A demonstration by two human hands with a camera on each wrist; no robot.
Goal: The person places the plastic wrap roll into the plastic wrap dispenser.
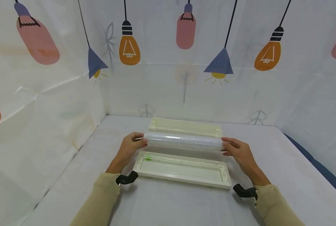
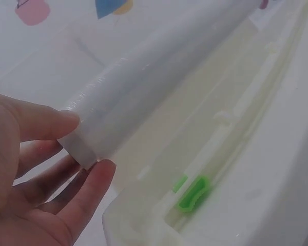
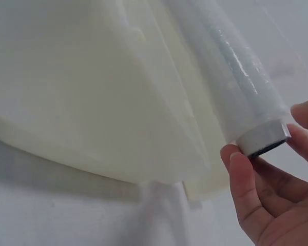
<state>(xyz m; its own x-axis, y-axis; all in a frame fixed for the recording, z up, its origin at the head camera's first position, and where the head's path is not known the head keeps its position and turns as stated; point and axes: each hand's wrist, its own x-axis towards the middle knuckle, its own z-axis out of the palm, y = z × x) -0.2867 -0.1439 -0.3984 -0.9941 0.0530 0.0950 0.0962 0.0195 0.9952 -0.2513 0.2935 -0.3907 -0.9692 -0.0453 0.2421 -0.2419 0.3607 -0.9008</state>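
Observation:
A long roll of clear cling film (image 1: 184,141) hangs level above an opened cream plastic dispenser case. My left hand (image 1: 131,145) pinches the roll's left end (image 2: 84,146) between thumb and fingers. At the other end (image 3: 263,137) my right hand (image 1: 235,148) holds it the same way. The case's near half (image 1: 183,169) lies open on the table below the roll, with a small green slider (image 2: 192,193) on its rail. The far half (image 1: 184,126) lies just behind the roll.
The white table (image 1: 168,204) is walled in by cloth printed with lamps and bulbs on the left, back and right. A dark blue strip (image 1: 320,166) runs along the table's right edge. Black wrist straps (image 1: 126,179) sit on both forearms.

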